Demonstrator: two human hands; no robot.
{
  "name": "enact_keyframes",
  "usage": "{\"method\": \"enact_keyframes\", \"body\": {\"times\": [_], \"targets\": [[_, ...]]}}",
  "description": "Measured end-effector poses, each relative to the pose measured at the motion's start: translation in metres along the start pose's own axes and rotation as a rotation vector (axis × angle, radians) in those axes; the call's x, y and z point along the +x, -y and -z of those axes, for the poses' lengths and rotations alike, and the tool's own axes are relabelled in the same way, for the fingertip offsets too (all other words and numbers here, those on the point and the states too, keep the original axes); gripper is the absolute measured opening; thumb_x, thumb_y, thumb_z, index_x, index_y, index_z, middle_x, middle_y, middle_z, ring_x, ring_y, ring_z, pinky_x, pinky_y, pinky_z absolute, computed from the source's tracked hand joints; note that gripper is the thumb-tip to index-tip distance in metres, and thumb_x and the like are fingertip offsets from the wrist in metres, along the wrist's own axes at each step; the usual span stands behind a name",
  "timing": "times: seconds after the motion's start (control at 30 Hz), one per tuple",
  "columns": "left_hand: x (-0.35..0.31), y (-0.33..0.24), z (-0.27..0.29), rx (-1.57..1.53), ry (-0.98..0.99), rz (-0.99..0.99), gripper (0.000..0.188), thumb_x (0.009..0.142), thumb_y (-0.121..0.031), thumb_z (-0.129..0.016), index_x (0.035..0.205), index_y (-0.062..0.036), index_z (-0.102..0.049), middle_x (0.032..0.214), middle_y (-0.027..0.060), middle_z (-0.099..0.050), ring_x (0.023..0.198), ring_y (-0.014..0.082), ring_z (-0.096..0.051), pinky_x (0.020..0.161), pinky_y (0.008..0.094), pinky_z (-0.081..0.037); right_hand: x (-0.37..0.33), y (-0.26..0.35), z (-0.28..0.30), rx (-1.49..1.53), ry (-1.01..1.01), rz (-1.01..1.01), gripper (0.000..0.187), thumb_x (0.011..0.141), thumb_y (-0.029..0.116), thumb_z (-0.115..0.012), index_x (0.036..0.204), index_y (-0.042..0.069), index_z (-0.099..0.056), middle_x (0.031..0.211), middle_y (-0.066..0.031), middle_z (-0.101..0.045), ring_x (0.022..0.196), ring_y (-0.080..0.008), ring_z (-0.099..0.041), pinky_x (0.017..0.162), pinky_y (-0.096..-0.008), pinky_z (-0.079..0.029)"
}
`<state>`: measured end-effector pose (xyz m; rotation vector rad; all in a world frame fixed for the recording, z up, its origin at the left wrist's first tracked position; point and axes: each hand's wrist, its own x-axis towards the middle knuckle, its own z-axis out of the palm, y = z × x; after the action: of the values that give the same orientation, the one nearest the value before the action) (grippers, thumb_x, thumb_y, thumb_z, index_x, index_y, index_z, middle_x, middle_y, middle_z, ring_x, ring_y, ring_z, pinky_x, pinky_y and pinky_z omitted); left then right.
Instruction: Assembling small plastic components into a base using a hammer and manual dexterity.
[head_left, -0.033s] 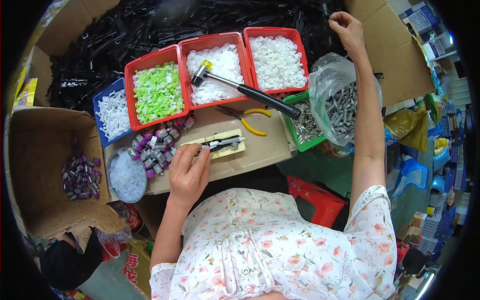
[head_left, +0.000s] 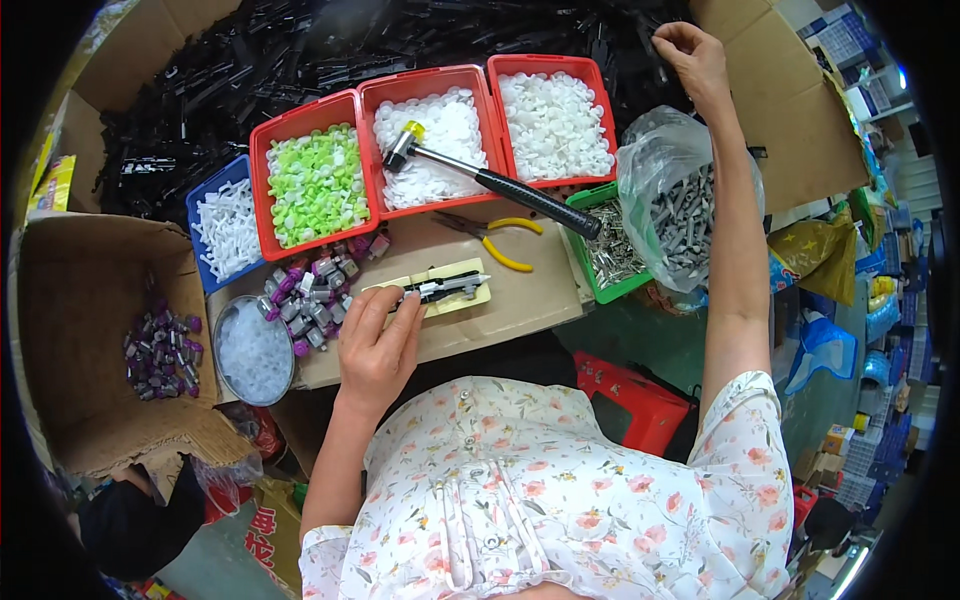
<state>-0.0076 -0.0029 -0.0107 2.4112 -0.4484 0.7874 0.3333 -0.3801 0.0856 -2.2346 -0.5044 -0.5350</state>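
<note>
My left hand point(head_left: 378, 345) is closed at the left end of a long black and grey plastic assembly point(head_left: 440, 288), its fingertips gripping it there. That assembly lies in a cream block point(head_left: 482, 296) on the cardboard work surface. My right arm stretches far to the right, and my right hand point(head_left: 697, 70) is over the heap of black plastic parts point(head_left: 560, 35). Its thumb and forefinger curl together in a pinch; whatever lies between them is too dark to make out. Yellow-handled pliers point(head_left: 510, 262) rest just beyond the block.
A hammer point(head_left: 520, 195) lies across red bins point(head_left: 487, 150) of white and green caps. Grey-and-purple pieces point(head_left: 315, 300) are piled left of my left hand, near a bowl point(head_left: 253, 350). Under my right forearm are a green tray point(head_left: 640, 285) and a plastic bag point(head_left: 665, 150) of metal parts.
My right hand has shifted very slightly to the left over the black parts. The left hand and the assembly have not moved.
</note>
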Motion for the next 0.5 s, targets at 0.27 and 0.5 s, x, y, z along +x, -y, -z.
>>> {"method": "enact_keyframes", "body": {"times": [0.27, 0.5], "targets": [[0.018, -0.007, 0.007, -0.044, -0.053, 0.038, 0.024, 0.074, 0.006, -0.078, 0.097, 0.0031, -0.072, 0.096, 0.0133, -0.065, 0.086, 0.0306, -0.063, 0.074, 0.0397, -0.052, -0.022, 0.09, -0.036, -0.026, -0.074, 0.274, 0.021, 0.086, 0.01, -0.075, 0.105, 0.002, -0.073, 0.091, -0.0062, -0.074, 0.081, -0.0114, -0.069, 0.075, -0.0257, -0.054], [0.065, -0.014, 0.021, -0.287, -0.173, 0.292, 0.031, 0.078, 0.003, -0.077, 0.108, 0.0022, -0.071, 0.101, 0.0141, -0.067, 0.085, 0.025, -0.066, 0.072, 0.0338, -0.052, -0.067, 0.217, -0.066, 0.236, 0.434, 0.539, 0.045, 0.078, -0.002, -0.075, 0.122, 0.009, -0.069, 0.092, -0.0003, -0.072, 0.08, -0.0072, -0.064, 0.065, -0.0234, -0.046]]}}
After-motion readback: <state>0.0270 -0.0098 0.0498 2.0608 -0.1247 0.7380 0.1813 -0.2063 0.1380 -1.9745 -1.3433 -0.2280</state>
